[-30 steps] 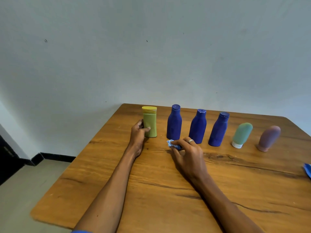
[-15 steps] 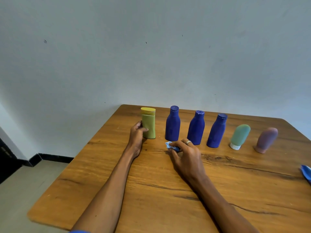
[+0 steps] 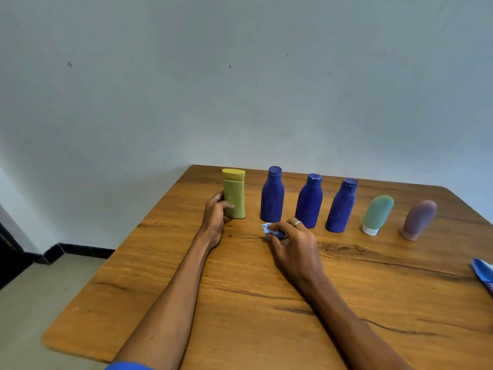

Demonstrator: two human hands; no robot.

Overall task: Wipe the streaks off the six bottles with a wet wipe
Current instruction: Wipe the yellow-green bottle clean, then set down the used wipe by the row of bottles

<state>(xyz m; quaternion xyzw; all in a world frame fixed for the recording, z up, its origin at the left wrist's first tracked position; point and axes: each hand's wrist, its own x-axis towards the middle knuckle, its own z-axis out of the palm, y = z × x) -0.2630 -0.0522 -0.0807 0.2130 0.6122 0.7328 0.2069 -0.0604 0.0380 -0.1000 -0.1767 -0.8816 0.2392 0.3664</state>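
Observation:
Six bottles stand in a row along the far side of the wooden table. From the left: a green bottle with a yellow cap, a first blue bottle, a second blue bottle, a third blue bottle, a teal tube on its white cap and a mauve tube. My left hand grips the green bottle low on its left side. My right hand rests on the table in front of the blue bottles and pinches a crumpled blue wipe.
A blue packet lies at the table's right edge, partly cut off by the frame. The wall stands right behind the table. The floor drops away to the left of the table's edge.
Both hands stay where they were, the left on the green bottle and the right on the wipe. Only the camera has shifted slightly.

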